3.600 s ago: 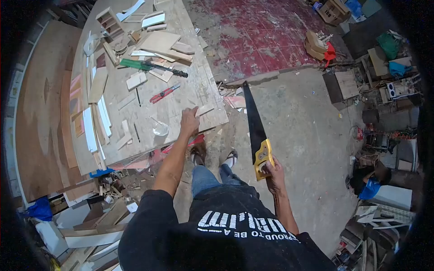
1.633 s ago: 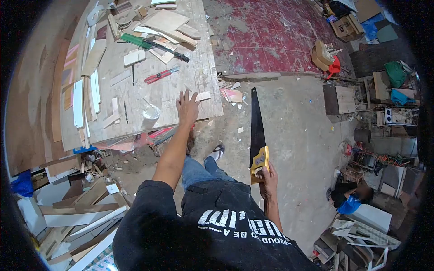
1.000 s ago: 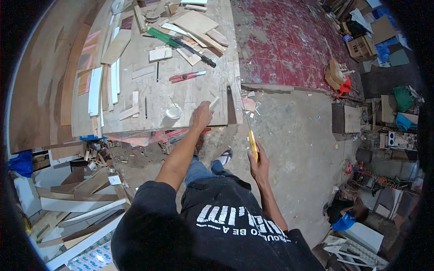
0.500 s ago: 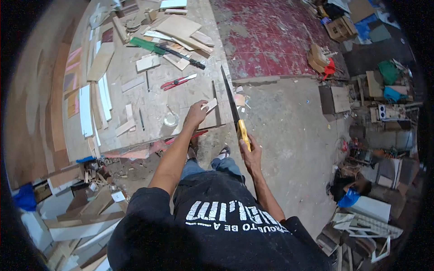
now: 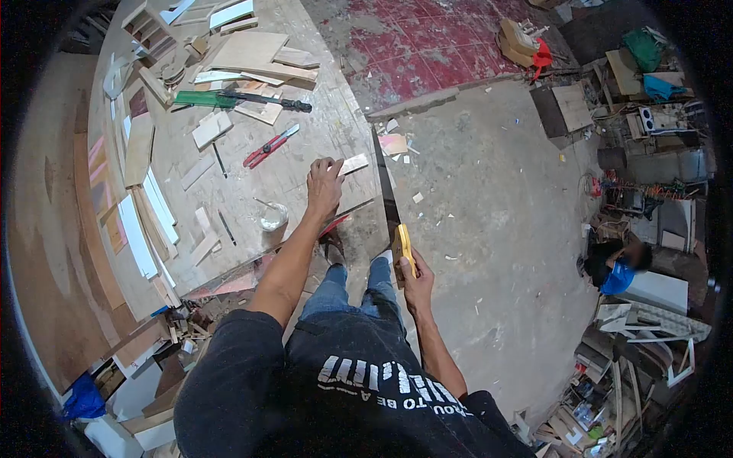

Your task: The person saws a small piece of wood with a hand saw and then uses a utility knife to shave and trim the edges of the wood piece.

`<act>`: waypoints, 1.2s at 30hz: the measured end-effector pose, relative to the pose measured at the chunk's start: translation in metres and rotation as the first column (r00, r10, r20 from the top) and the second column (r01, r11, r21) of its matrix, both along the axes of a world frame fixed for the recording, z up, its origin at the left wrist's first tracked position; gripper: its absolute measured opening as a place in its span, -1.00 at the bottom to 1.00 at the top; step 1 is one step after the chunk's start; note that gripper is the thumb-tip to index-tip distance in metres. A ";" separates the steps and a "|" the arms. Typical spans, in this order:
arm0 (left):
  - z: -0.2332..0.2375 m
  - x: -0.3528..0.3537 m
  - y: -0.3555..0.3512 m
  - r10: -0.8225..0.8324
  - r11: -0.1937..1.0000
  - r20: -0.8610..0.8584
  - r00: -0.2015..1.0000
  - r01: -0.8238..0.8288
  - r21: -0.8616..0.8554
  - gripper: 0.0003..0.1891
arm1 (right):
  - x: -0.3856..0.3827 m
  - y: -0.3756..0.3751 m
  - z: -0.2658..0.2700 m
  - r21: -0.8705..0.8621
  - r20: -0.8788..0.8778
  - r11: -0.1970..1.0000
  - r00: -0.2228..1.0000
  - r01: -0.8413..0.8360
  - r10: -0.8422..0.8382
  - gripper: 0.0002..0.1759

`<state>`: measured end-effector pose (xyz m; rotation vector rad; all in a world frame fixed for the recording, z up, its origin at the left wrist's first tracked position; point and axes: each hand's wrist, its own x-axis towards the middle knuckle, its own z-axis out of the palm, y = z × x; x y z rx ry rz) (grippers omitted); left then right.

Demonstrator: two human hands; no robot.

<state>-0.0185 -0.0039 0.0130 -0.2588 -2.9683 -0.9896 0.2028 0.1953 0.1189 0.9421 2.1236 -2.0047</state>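
Observation:
My left hand [image 5: 324,189] rests at the front right part of the worktable [image 5: 294,187], its fingers closed on a small pale wood piece [image 5: 354,163] whose free end points toward the table's right edge. In my right hand [image 5: 418,281] is a handsaw, gripped by its yellow handle [image 5: 405,248]. Its long dark blade [image 5: 388,187] points away from me along the table edge, just right of the wood piece. Left of my left hand lie red-handled pliers or cutters [image 5: 271,145] and a jar of white stuff with a stick in it [image 5: 272,217].
Wood offcuts [image 5: 248,53] and a green-handled tool [image 5: 206,98] lie farther back on the table. Two dark, thin sticks [image 5: 227,227] are nearer. Scraps litter the concrete floor [image 5: 489,229]. A person in blue [image 5: 618,276] is at the far right.
My view has turned, shifting the table left. The wood piece, tilted in my left hand before, now lies lower at the table edge. The saw blade has come closer to that edge.

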 end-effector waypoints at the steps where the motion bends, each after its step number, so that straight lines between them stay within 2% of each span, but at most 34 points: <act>1: -0.002 0.001 -0.001 0.003 1.000 -0.012 1.000 -0.003 0.006 -0.55 | 0.000 -0.001 -0.002 -0.003 0.003 1.000 1.000 0.001 -0.001 -0.44; 5: -0.001 -0.003 0.003 0.020 1.000 -0.031 0.999 -0.020 -0.002 -0.53 | -0.014 -0.003 -0.006 -0.031 -0.014 0.999 0.999 -0.034 0.034 -0.45; 10: -0.007 -0.011 0.001 -0.004 1.000 0.040 0.999 0.004 -0.001 -0.52 | -0.038 -0.005 -0.006 -0.036 -0.014 0.996 0.997 -0.083 0.082 -0.46; 14: -0.011 -0.020 -0.004 -0.019 0.999 0.060 0.998 0.017 0.038 -0.57 | -0.045 -0.004 -0.017 -0.057 -0.029 0.996 0.997 -0.067 0.066 -0.47; 22: -0.022 -0.027 -0.012 -0.043 0.986 0.072 0.996 0.031 0.166 -0.68 | -0.043 -0.004 -0.001 -0.110 -0.021 0.993 0.999 -0.046 0.044 -0.48; 27: -0.017 -0.031 -0.011 -0.034 0.988 0.118 0.992 0.016 0.152 -0.68 | -0.039 -0.003 0.021 -0.114 0.043 0.993 0.999 -0.023 0.028 -0.47; 36: -0.022 -0.039 -0.017 -0.037 0.986 0.106 0.994 0.019 0.163 -0.72 | -0.032 0.000 0.030 -0.076 -0.005 0.997 1.000 -0.001 0.000 -0.47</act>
